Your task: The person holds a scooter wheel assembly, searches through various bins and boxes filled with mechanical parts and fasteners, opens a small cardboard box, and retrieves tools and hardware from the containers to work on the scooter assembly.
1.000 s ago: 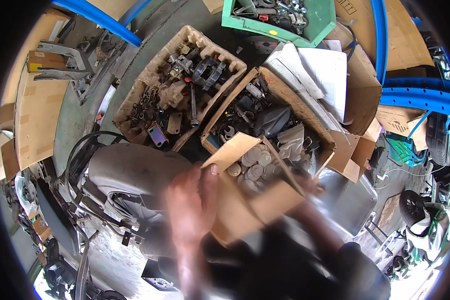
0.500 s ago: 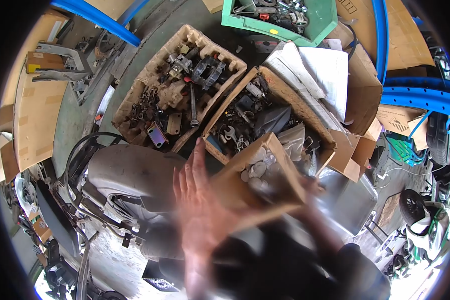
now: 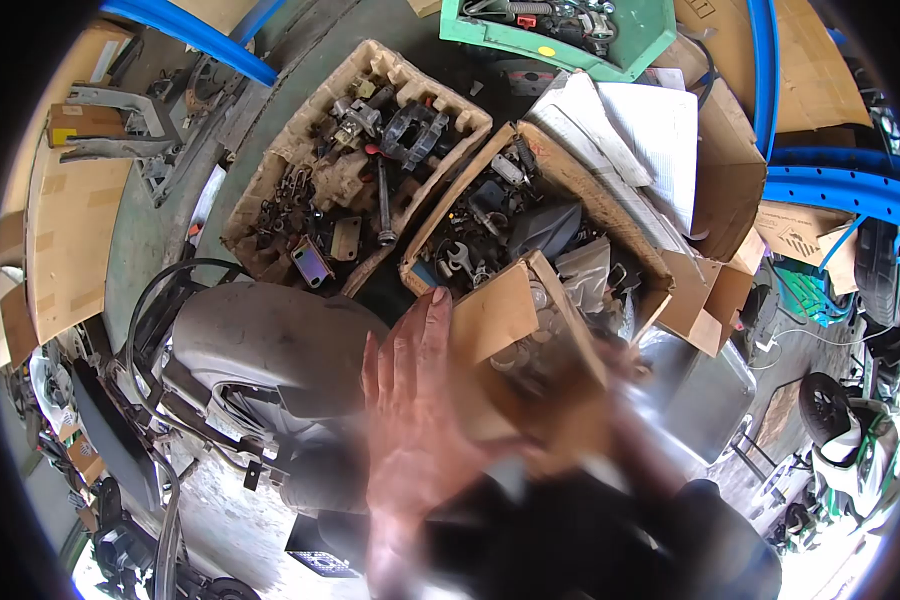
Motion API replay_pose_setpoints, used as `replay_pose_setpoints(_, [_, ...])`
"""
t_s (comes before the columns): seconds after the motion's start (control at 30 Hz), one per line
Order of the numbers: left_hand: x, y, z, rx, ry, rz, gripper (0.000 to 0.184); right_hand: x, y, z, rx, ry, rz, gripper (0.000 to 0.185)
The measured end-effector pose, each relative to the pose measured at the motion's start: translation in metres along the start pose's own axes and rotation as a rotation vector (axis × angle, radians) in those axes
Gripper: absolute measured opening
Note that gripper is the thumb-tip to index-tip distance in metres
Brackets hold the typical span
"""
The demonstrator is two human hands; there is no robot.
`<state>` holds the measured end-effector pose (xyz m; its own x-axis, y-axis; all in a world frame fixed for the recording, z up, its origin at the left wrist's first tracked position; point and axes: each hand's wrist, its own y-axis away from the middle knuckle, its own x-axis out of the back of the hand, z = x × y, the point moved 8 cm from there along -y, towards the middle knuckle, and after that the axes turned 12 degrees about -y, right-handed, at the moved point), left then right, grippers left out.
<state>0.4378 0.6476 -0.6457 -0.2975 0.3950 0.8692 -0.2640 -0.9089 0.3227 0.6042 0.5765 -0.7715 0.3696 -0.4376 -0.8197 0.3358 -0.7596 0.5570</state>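
A small cardboard box is held up and tilted between my two hands. One flap lies partly across its opening, and round, pale pieces show inside, blurred. My left hand presses along the box's left side with fingers stretched, its thumb across the near side. My right hand is at the box's right side, smeared by motion and partly hidden by the box. Just beyond is a larger cardboard box of metal parts, a wrench and a plastic bag.
A moulded pulp tray of metal parts stands at the back left. Behind are a green bin and white sheets. A motorcycle's dusty rear fender sits left of my left hand. A blue rack rises at right.
The small box has turned, and its flap now covers part of the opening and the pale pieces. My left hand has shifted slightly right with it.
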Motion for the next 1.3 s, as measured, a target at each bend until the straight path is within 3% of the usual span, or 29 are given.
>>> replay_pose_setpoints(0.1, [-0.003,0.003,-0.005,0.006,0.038,0.005,0.151,-0.004,0.003,-0.001,0.002,0.006,0.01,0.07])
replay_pose_setpoints(0.17, [0.005,0.006,-0.005,-0.113,0.179,0.164,0.134,-0.013,0.007,-0.003,0.005,0.027,0.011,0.07])
replay_pose_setpoints(0.2, [0.012,0.006,-0.003,-0.121,0.184,0.17,0.134,-0.019,0.005,-0.004,0.008,0.03,0.017,0.071])
replay_pose_setpoints(0.27, [0.022,0.007,0.011,-0.191,0.233,0.044,0.097,-0.027,0.007,-0.005,0.004,0.048,0.061,0.071])
replay_pose_setpoints(0.3, [0.017,0.007,0.011,-0.2,0.233,0.051,0.097,-0.028,0.008,-0.005,0.0,0.065,0.108,0.072])
replay_pose_setpoints(0.37, [-0.002,0.008,0.007,-0.191,-0.114,0.138,0.061,-0.018,0.01,-0.001,-0.046,0.116,0.249,0.073])
replay_pose_setpoints(0.4, [0.0,0.006,0.002,-0.151,-0.067,0.221,0.043,-0.018,0.011,0.001,-0.06,0.18,0.213,0.076])
replay_pose_setpoints(0.57, [0.015,0.011,-0.005,-0.094,-0.021,0.38,0.039,-0.003,0.011,0.015,-0.091,0.265,0.184,0.077])
replay_pose_setpoints(0.63, [0.036,0.028,-0.015,-0.055,0.136,0.649,0.04,-0.005,0.001,0.02,-0.089,-0.138,0.062,0.076])
replay_pose_setpoints(0.67, [0.037,0.037,-0.024,-0.029,0.159,0.657,0.042,-0.006,0.001,0.02,-0.096,-0.263,0.039,0.075])
replay_pose_setpoints(0.77, [0.027,0.053,-0.054,0.15,0.52,0.787,0.044,-0.003,0.002,0.015,-0.085,-0.309,0.064,0.074])
replay_pose_setpoints(0.9, [0.011,0.039,-0.057,0.37,0.641,0.542,0.052,-0.008,-0.002,0.006,-0.058,-0.326,0.042,0.076])
replay_pose_setpoints(0.97, [-0.003,0.025,-0.045,0.158,0.855,0.476,0.062,-0.017,-0.001,0.004,-0.056,-0.318,0.001,0.077])
replay_pose_setpoints(1.1, [-0.005,0.014,-0.011,0.075,1.039,0.485,0.078,-0.036,0.005,0.016,-0.148,-0.435,-0.159,0.082])
replay_pose_setpoints(1.2, [0.0,0.007,0.003,0.019,0.704,0.442,0.079,-0.023,-0.003,0.025,-0.104,-0.149,-0.027,0.082])
replay_pose_setpoints(1.3, [-0.004,0.0,0.004,-0.028,0.632,0.456,0.075,-0.027,-0.005,0.024,-0.092,-0.103,-0.06,0.081])
